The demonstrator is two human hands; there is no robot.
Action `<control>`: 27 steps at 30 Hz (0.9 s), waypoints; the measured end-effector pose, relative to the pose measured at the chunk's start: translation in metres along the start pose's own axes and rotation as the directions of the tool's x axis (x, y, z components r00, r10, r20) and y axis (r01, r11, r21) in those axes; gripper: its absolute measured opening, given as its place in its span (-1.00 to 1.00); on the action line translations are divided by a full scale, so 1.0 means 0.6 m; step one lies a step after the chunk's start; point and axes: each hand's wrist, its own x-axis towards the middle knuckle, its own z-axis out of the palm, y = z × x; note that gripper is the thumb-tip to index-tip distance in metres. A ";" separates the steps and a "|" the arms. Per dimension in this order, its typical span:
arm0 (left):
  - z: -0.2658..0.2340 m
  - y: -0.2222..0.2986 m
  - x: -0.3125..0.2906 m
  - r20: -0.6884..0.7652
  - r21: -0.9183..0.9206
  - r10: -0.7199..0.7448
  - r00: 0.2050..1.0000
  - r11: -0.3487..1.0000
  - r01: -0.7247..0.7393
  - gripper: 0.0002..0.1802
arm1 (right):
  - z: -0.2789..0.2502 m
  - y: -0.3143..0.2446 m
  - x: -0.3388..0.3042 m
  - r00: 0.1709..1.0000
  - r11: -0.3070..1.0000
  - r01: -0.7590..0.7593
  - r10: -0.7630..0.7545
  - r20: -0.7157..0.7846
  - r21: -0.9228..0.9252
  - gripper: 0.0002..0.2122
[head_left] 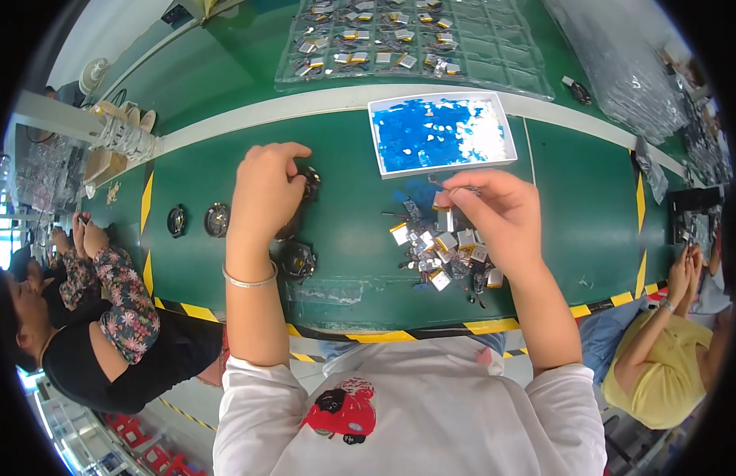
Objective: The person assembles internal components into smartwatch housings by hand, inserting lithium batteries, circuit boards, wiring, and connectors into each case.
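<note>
Head view first: where is the right hand (504,216), and what has it got?

It is above the far edge of a pile of small silver batteries (445,244), thumb and forefinger pinched together on what looks like a thin wire (465,189). The pile lies just below the fingertips, toward the person's body. Whether that wire runs to one of the batteries, I can't tell.

And the left hand (265,190)?

Its fingers curl over a round black part (311,184), which sits at the fingertips, just right of the hand and partly hidden. I can't tell if it's gripped or only touched.

Any more like it?

One round piece (298,260) is close beside the left wrist; two others (217,220) lie farther left on the green surface (352,222).

What's beyond the right hand?

A white box (447,169) of blue and white bits, then a clear tray (495,49) with more batteries.
</note>
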 end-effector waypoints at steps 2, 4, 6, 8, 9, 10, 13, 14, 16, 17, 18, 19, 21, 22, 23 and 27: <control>-0.004 0.000 -0.008 -0.094 -0.063 0.137 0.986 0.988 -0.143 -0.68 | 0.012 -0.004 0.004 1.000 0.999 0.002 -0.002 -0.004 0.041 -0.90; -0.011 -0.005 -0.019 -0.134 -0.054 0.261 0.956 0.961 -0.270 -0.62 | 0.014 -0.012 -0.009 1.000 1.000 0.002 -0.002 -0.018 0.017 -0.91; -0.016 -0.021 -0.026 -0.108 -0.118 0.404 0.908 0.902 -0.416 -0.55 | 0.015 -0.007 -0.010 0.999 0.997 0.022 -0.025 -0.038 -0.067 -0.91; -0.004 -0.009 -0.026 0.008 -0.218 0.398 0.917 0.896 -0.387 -0.53 | 0.000 -0.003 -0.018 0.997 0.989 0.039 -0.049 -0.067 -0.143 -0.90; 0.004 0.000 -0.024 0.050 -0.225 0.385 0.922 0.903 -0.365 -0.55 | -0.005 0.000 -0.022 0.995 0.986 0.025 -0.041 -0.094 -0.164 -0.90; 0.027 -0.001 -0.026 0.029 -0.270 0.347 0.938 0.906 -0.327 -0.56 | -0.002 -0.001 -0.023 0.993 0.982 0.038 -0.058 -0.103 -0.186 -0.90; 0.022 0.008 -0.030 0.196 -0.341 0.368 0.909 0.895 -0.288 -0.65 | 0.002 -0.001 -0.029 0.991 0.968 0.069 -0.095 -0.096 -0.239 -0.91; 0.015 0.011 -0.030 0.209 -0.334 0.341 0.916 0.906 -0.261 -0.69 | 0.000 0.001 -0.028 0.988 0.959 0.072 -0.106 -0.111 -0.276 -0.91; 0.009 0.014 -0.031 0.206 -0.326 0.303 0.930 0.918 -0.227 -0.72 | 0.000 0.006 -0.023 0.988 0.957 0.100 -0.127 -0.085 -0.271 -0.91; 0.014 0.012 -0.024 0.103 -0.383 0.284 0.953 0.896 -0.226 -0.75 | 0.001 0.008 -0.021 0.986 0.954 0.105 -0.136 -0.095 -0.280 -0.92; 0.019 0.012 -0.018 0.001 -0.440 0.258 0.966 0.868 -0.231 -0.78 | 0.002 0.010 -0.021 0.986 0.951 0.109 -0.139 -0.087 -0.288 -0.92; 0.028 0.018 -0.014 -0.006 -0.449 0.256 0.967 0.863 -0.231 -0.78 | 0.003 0.011 -0.022 0.984 0.937 0.109 -0.150 -0.100 -0.333 -0.92; 0.035 0.042 -0.011 0.194 -0.942 0.116 0.974 0.299 0.152 -0.83 | 0.003 0.007 -0.022 0.979 0.923 0.124 -0.175 -0.109 -0.365 -0.92; 0.038 0.058 -0.016 0.150 -0.972 0.121 0.981 0.198 0.124 -0.85 | 0.006 0.001 -0.024 0.976 0.913 0.143 -0.194 -0.096 -0.383 -0.92; 0.039 0.074 -0.024 0.150 -0.987 0.118 0.982 0.069 0.143 -0.79 | 0.007 -0.002 -0.027 0.973 0.902 0.156 -0.210 -0.092 -0.402 -0.92; 0.059 0.104 -0.046 0.209 -0.978 0.150 0.966 0.017 0.209 -0.72 | 0.017 -0.015 -0.032 0.971 0.907 0.143 -0.207 -0.123 -0.395 -0.93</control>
